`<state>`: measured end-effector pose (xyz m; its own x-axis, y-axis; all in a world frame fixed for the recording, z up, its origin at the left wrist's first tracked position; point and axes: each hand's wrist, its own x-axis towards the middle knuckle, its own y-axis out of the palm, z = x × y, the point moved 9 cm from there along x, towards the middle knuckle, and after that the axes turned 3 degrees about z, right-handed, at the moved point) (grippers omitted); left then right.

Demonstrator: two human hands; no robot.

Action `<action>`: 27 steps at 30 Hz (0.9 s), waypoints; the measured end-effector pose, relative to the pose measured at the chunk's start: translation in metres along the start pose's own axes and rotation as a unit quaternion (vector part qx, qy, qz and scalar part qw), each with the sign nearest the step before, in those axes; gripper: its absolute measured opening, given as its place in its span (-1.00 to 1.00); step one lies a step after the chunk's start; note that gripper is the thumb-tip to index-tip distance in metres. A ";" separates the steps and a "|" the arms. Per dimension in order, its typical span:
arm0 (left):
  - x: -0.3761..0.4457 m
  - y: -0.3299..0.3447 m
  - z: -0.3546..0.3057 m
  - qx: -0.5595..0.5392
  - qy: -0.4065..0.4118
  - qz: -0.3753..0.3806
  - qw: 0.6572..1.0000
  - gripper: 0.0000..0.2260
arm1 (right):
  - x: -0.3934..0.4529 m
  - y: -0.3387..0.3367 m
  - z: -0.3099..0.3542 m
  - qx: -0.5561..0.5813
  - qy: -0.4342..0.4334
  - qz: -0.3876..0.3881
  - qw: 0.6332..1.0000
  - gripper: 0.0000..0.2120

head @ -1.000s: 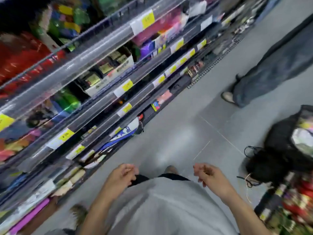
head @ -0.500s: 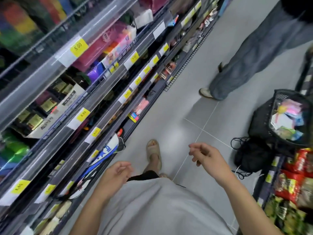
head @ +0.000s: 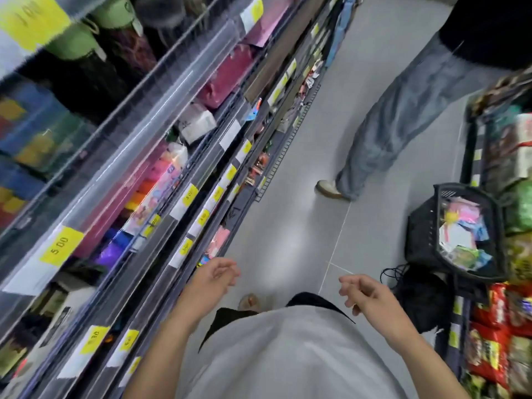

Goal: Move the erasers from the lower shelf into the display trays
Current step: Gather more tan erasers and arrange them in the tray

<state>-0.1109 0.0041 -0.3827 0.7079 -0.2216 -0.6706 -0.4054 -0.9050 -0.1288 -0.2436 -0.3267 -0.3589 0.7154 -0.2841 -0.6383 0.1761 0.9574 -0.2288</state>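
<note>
I stand in a shop aisle beside a tall shelving unit (head: 161,180) on my left. Its tiers hold blurred colourful stationery behind clear plastic fronts with yellow price tags. I cannot pick out erasers or display trays for certain. Pink packets (head: 220,240) lie on a low tier near the floor. My left hand (head: 214,279) hangs in front of me close to the lower tiers, fingers loosely curled, holding nothing. My right hand (head: 367,292) hangs at the same height over the floor, fingers loosely curled and empty.
A black shopping basket (head: 426,240) with mixed packets stands on the grey floor at the right. Another person's leg in wide jeans (head: 388,128) stands ahead in the aisle. Snack shelves (head: 495,326) line the right side. A black bag (head: 423,298) lies under the basket.
The view has swung forward along the aisle and the shelves have slid past. Both hands stay low and empty, slightly further apart. The other person is nearer.
</note>
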 end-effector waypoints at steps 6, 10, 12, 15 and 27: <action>0.060 0.007 -0.065 0.008 0.018 -0.012 1.000 -0.89 | 0.071 -0.031 0.035 0.013 0.005 -0.001 1.000 -0.88; 0.079 0.017 -0.087 -0.017 0.013 -0.053 0.998 -0.88 | 0.137 -0.045 0.082 -0.026 -0.016 0.055 0.998 -0.87; 0.080 0.023 -0.093 -0.039 -0.005 -0.090 0.995 -0.90 | 0.167 -0.049 0.118 -0.060 -0.037 0.092 0.993 -0.85; 0.069 0.035 -0.108 -0.078 -0.017 -0.140 0.987 -0.91 | 0.199 -0.043 0.180 -0.107 -0.079 0.158 0.978 -0.86; -0.076 -0.045 -0.329 -0.056 0.241 -0.425 0.871 -0.85 | 0.163 0.057 0.450 -0.152 -0.378 0.369 0.836 -0.86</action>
<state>0.0435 -0.0580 -0.0861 0.8962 0.4432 0.0200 0.4231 -0.8403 -0.3389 0.1875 -0.2956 -0.1455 0.7967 0.6004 -0.0685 -0.5985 0.7683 -0.2268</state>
